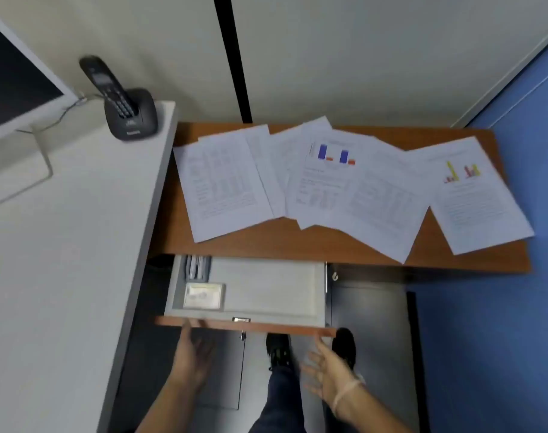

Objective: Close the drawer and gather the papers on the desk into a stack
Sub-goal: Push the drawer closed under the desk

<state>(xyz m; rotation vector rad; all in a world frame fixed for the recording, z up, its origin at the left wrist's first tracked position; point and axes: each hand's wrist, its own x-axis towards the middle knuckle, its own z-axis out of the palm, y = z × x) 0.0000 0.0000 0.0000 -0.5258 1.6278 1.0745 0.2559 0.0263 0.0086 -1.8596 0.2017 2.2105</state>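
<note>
A grey drawer [266, 292] stands pulled out under the brown desk [266, 242], with a wooden front [244, 325]. Inside lie pens [196, 267] and a small card [204, 295]. Several printed papers [329, 182] are spread loosely across the desk, some overlapping; one with a coloured chart [472, 195] lies at the far right, hanging over the edge. My left hand [191, 354] is open, fingertips at the left part of the drawer front. My right hand [329, 370] is open just below the front's right end, holding nothing.
A white desk [63, 245] on the left carries a black cordless phone [122, 98] in its base and a white monitor [13, 85]. A blue wall [500, 307] bounds the right. My shoes [279, 348] and legs stand below the drawer.
</note>
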